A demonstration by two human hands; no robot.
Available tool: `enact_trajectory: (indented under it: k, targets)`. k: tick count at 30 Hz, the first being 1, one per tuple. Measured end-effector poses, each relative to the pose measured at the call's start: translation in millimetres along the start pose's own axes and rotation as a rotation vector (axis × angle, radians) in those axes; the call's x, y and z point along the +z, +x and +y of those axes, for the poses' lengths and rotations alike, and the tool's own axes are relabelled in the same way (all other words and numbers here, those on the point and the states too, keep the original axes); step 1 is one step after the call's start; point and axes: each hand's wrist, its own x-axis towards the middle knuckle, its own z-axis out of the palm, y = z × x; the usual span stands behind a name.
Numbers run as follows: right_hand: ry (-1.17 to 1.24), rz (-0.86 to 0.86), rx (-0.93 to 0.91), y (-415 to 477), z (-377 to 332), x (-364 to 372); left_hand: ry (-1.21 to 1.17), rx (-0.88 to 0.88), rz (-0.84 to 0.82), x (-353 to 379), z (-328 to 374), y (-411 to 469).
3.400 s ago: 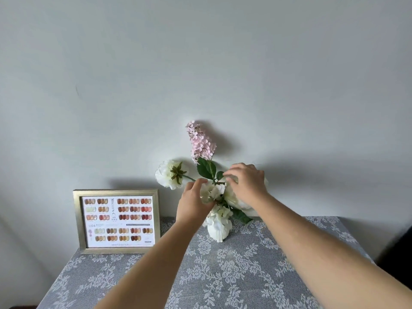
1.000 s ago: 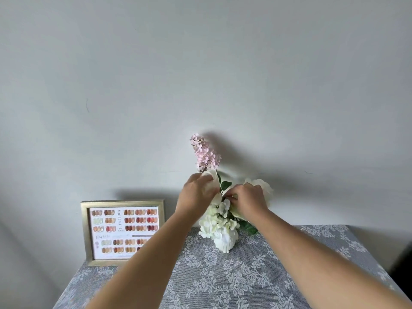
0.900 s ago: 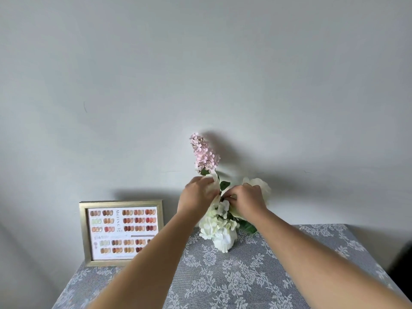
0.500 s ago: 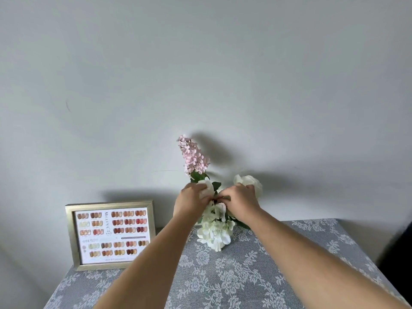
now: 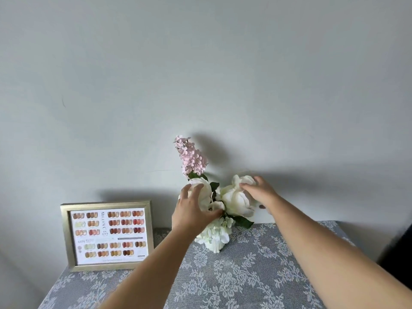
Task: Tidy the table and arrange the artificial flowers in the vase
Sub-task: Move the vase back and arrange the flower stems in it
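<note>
Our left hand [image 5: 193, 210] cups the left white bloom [image 5: 204, 192] with fingers spread loosely around it; our right hand [image 5: 259, 192] rests fingers apart on the right white bloom [image 5: 236, 199]. Both blooms sit above the vase [image 5: 215, 247], largely hidden under white hydrangea [image 5: 215, 234]. A pink spray [image 5: 192, 158] rises above the vase, a framed colour chart [image 5: 108, 235] stands left of it on the lace tablecloth [image 5: 245, 275]

Table cover [image 5: 245, 275] is grey woven cloth with a white lace-like floral pattern, matt and textured. Flowers [image 5: 236, 199] look like soft matt fabric, leaves [image 5: 244, 221] slightly glossy. Picture frame [image 5: 66, 237] has a brushed gold metallic-looking finish around a smooth printed paper card [image 5: 109, 235]; wall [image 5: 200, 74] matt.
</note>
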Motion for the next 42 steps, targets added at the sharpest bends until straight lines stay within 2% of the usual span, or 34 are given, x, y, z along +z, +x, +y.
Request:
enact_trajectory:
  k: [8,17,28,31,42]
  targets:
    - [0.299,-0.017,0.077,6,-4,7,-0.066,0.093,0.058,3,-4,3]
    - [0.281,0.142,-0.188,-4,-39,3,-0.058,0.085,0.046,0,-7,3]
    - [0.041,0.097,-0.522,-57,-69,12,-0.085,0.048,0.052,-2,-2,5]
    - [-0.031,0.072,-0.565,-65,-58,25,-0.091,0.041,0.054,-2,-2,6]
    - [-0.254,0.172,-0.576,-58,-20,55,-0.045,0.055,-0.004,2,-3,5]
